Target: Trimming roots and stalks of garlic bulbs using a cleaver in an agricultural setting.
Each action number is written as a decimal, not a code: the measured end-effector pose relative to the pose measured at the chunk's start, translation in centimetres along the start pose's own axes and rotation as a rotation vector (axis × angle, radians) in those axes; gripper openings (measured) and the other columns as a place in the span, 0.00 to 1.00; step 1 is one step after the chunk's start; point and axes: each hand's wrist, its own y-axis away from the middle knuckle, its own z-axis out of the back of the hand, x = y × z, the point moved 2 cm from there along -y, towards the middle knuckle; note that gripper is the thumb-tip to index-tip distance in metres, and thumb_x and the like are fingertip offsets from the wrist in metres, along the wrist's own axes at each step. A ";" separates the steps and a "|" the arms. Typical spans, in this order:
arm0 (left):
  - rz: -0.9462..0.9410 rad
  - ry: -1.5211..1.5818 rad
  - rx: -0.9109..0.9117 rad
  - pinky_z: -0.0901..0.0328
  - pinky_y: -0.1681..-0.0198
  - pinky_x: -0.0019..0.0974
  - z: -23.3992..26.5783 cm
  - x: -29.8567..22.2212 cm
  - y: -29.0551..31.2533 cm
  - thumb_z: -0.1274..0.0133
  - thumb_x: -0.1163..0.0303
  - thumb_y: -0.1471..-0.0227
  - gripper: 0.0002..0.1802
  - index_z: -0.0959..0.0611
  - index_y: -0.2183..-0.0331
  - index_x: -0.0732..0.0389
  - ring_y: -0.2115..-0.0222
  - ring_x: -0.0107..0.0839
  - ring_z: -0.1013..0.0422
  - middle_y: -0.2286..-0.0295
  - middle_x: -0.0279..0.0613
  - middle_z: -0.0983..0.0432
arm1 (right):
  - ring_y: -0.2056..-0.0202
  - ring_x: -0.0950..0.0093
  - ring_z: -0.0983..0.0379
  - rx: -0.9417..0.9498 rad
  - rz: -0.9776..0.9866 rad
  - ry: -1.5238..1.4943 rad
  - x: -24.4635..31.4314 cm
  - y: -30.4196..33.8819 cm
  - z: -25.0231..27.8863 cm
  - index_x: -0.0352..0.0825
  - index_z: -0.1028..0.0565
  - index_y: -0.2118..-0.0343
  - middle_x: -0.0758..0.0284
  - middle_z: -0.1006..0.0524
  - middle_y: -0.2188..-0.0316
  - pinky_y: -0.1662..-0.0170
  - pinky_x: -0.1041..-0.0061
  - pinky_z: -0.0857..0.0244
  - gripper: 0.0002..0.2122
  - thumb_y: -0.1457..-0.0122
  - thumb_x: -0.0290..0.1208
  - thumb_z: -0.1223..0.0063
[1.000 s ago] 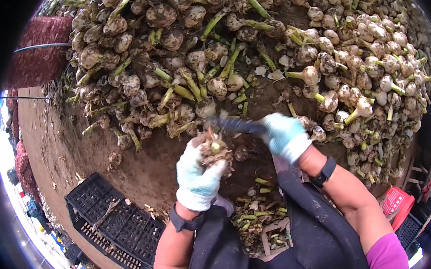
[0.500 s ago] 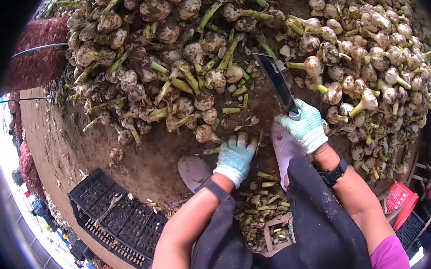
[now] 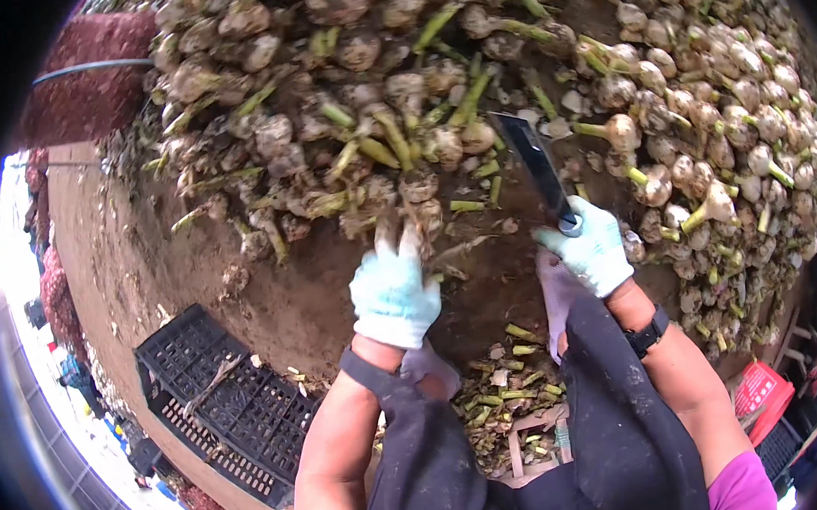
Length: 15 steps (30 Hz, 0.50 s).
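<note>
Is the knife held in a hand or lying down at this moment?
Held: the gloved right hand is wrapped around the lower end of the knife, its dark blade pointing away from the person.

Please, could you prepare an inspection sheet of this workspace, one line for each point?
Surface: brown ground, strewn with debris.
Work items: left garlic heap, right garlic heap, knife.
Clutter: cut stems between the legs; black crate at left.
Hands: gloved left hand at the left garlic heap's edge, contact unclear; gloved right hand grips the knife.
Cables: nothing seen, only a grey cord across a red sack.
Surroundings: red plastic item at right.
</note>
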 end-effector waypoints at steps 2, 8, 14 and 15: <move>0.116 -0.153 0.181 0.32 0.70 0.44 -0.5 1.3 -1.3 0.46 0.66 0.69 0.35 0.32 0.53 0.62 0.70 0.48 0.30 0.58 0.57 0.34 | 0.84 0.75 0.40 0.032 -0.061 -0.047 1.2 0.0 0.1 0.34 0.31 0.80 0.69 0.34 0.88 0.78 0.75 0.43 0.12 0.61 0.34 0.40; -0.025 0.159 0.042 0.34 0.69 0.44 1.2 1.5 0.4 0.49 0.67 0.68 0.27 0.28 0.59 0.62 0.73 0.48 0.30 0.70 0.49 0.29 | 0.84 0.79 0.44 0.008 -0.123 -0.253 -0.4 0.2 -0.5 0.34 0.33 0.80 0.72 0.38 0.89 0.79 0.76 0.45 0.12 0.61 0.30 0.39; 0.020 0.127 0.167 0.33 0.67 0.45 2.0 2.8 2.1 0.47 0.66 0.70 0.39 0.36 0.50 0.62 0.71 0.51 0.30 0.57 0.61 0.36 | 0.84 0.80 0.45 0.045 0.013 -0.048 0.7 0.0 -1.5 0.34 0.33 0.79 0.74 0.39 0.89 0.79 0.77 0.45 0.12 0.61 0.30 0.39; 0.054 0.141 0.230 0.33 0.65 0.45 1.4 2.3 1.5 0.47 0.66 0.70 0.41 0.38 0.49 0.63 0.68 0.52 0.30 0.55 0.62 0.37 | 0.84 0.81 0.45 0.071 -0.030 -0.120 1.0 0.2 -1.6 0.34 0.32 0.79 0.75 0.38 0.89 0.79 0.78 0.45 0.12 0.61 0.30 0.39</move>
